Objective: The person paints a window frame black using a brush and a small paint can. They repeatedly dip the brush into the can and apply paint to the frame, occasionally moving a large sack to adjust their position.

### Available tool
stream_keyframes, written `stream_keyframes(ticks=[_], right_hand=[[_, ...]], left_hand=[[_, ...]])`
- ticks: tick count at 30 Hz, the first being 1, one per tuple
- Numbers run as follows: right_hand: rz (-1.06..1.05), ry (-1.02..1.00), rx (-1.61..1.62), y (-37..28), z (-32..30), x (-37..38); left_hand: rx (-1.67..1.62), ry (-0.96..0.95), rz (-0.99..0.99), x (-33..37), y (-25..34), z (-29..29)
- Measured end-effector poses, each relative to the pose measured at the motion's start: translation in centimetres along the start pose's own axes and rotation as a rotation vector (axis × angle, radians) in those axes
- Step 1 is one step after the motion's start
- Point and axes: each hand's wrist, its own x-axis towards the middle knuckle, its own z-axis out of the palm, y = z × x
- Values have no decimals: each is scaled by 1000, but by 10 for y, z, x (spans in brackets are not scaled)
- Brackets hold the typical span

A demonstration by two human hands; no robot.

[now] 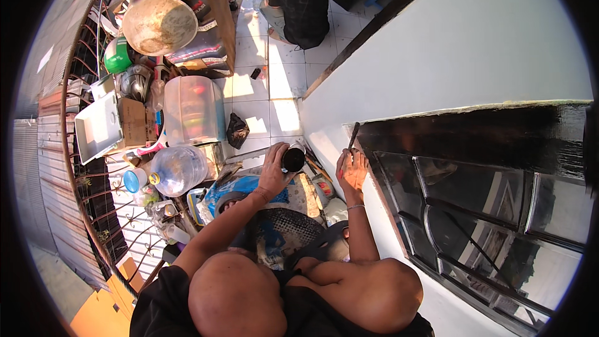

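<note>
Painting in hand, by the look of it: black coat going onto the window frame (pixel 474 131), edge work at the upper left corner.

Left hand (pixel 274 171) wrapped around a small dark paint can (pixel 293 160), fingers closed over its side, can held up just beside the right hand (pixel 353 171) and tilted toward it. Right hand clamped on a thin brush (pixel 353 136), bristle end pointing up and away, touching or nearly touching the frame's corner where black meets the white wall (pixel 449 43); actual contact too small to tell. The 2 hands close together but apart, not touching.

Beyond the right hand, glossy black along the frame's top band, likely fresh. Below and to its right, dark glass panes (pixel 499 212) between the bars.

Judged next: a steady stroke along the frame's outer edge, bristles kept off the white wall, can kept level enough not to spill, then a dip once the brush runs dry.

Left of the left hand, a clear water jug (pixel 178 170) among floor clutter; far ahead, another person (pixel 299 0) seated on the tiled floor (pixel 256 103).
</note>
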Motion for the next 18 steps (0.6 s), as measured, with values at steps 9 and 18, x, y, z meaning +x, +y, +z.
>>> stream_keyframes(ticks=[9, 18], right_hand=[[-100, -512, 0, 29, 43, -49], [62, -111, 39, 50, 74, -76]], left_hand=[[-15, 10, 15, 10, 0, 2], [-21, -12, 30, 14, 4, 5]])
